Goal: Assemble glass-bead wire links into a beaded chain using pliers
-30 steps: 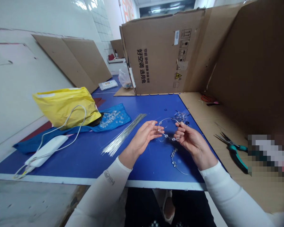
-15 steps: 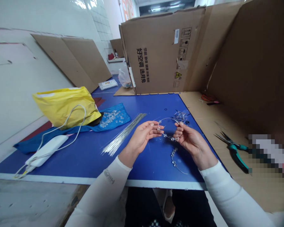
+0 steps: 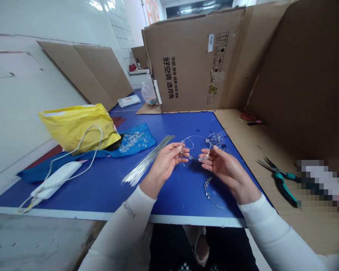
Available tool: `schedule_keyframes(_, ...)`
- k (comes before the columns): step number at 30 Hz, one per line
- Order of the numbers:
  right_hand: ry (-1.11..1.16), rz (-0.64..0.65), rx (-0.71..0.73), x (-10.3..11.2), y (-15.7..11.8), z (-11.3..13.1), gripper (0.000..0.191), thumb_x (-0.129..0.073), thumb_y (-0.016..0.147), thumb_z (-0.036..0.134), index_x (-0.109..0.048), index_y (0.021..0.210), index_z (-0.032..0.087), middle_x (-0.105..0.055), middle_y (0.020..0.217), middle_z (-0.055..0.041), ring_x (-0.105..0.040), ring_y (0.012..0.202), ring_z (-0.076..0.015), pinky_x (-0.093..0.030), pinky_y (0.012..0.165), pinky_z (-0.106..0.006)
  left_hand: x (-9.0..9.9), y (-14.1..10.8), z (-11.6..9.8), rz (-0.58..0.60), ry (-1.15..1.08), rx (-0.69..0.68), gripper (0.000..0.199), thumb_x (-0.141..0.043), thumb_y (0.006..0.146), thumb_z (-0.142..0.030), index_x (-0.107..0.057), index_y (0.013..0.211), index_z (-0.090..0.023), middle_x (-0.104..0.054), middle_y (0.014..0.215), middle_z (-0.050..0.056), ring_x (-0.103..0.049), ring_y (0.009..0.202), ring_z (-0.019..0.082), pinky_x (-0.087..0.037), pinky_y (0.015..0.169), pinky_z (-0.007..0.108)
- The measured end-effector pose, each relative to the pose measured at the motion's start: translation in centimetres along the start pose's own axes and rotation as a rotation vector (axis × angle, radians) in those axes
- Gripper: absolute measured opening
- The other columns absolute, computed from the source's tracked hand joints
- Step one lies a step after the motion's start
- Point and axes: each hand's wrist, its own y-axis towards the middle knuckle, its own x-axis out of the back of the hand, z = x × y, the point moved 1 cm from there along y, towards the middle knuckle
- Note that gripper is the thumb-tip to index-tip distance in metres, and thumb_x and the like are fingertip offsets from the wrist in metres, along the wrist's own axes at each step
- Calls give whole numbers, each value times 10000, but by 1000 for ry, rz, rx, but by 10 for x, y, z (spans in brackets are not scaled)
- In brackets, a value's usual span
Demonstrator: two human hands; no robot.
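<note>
The right hand has just uncurled, fingers lying against the beaded wire loop (whether they pinch it, one cannot tell). The left hand grips the loop above the blue counter; it is probably being adjusted. The carton reads, sideways, "好空调 选月兔".

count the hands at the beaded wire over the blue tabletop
2: the left hand pinches the left side of the beaded wire; the right hand is at its right side, exact grip unclear. Both are over the blue tabletop.
</note>
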Motion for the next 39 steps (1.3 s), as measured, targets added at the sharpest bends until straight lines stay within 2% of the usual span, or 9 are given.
schedule_keyframes(4,-92,-42,88,-5,-3,-1,337,-790,786,499,-773,926,194,-751,899,-74,-691,887,-196,-529,790,-315,-1,0,-4,-55,-46,-2,74,-666,868,-147,-654,936,-122,-739,851,73,-694,738,158,-567,644,273)
schedule_keyframes(11,-140,-66,194,-4,-3,-3,251,-875,696,327,-782,887,194,-696,750,-17,-602,689,-123,-492,694,-287,-1,-2,-3,-47,-77,12,72,-662,873,-130,-665,943,-113,-742,856,78,-696,736,158,-566,651,273)
schedule_keyframes(13,-131,-64,195,-5,-5,-2,243,-848,708,308,-789,917,199,-723,802,-34,-636,754,-144,-498,730,-300,-1,-2,-2,-38,-95,9,76,-666,873,-132,-667,946,-110,-742,864,81,-699,742,159,-568,655,273)
schedule_keyframes(17,-146,21,188,-9,-8,-3,353,-830,682,249,-786,1032,229,-760,1060,-74,-664,1055,-223,-494,880,-345,-1,-2,-2,-44,-130,0,76,-650,883,-124,-669,955,-107,-739,866,80,-696,744,150,-573,662,263)
schedule_keyframes(19,-164,66,178,-10,-8,-6,407,-850,675,234,-769,1073,251,-756,1088,-65,-654,1094,-225,-482,917,-358,-2,-3,-1,-47,-140,-3,79,-648,883,-120,-668,958,-106,-741,864,83,-699,747,153,-575,662,263)
schedule_keyframes(25,-176,53,193,-9,-2,-11,320,-871,721,299,-758,1015,242,-729,845,-13,-646,780,-148,-500,817,-337,-3,-3,2,-30,-153,-9,87,-650,883,-116,-653,969,-111,-750,872,90,-713,744,164,-584,665,275)
schedule_keyframes(31,-52,20,72,-12,-5,-14,489,-892,690,250,-700,1140,248,-768,1013,-45,-690,976,-192,-511,864,-340,-5,-3,5,-4,-190,-5,84,-646,885,-108,-634,967,-122,-754,890,97,-729,771,171,-593,730,296)
schedule_keyframes(35,-24,61,34,-17,-3,-21,527,-897,677,230,-675,1154,242,-772,923,-23,-691,866,-171,-515,842,-340,-7,-4,9,25,-209,-36,67,-638,897,-120,-626,962,-129,-753,905,97,-733,793,169,-589,794,311)
schedule_keyframes(39,-3,36,76,-17,0,-24,441,-902,660,222,-712,1058,220,-718,757,26,-634,701,-125,-505,762,-306,-8,-6,13,49,-215,-35,87,-655,892,-130,-624,973,-136,-750,923,100,-735,828,179,-583,833,331)
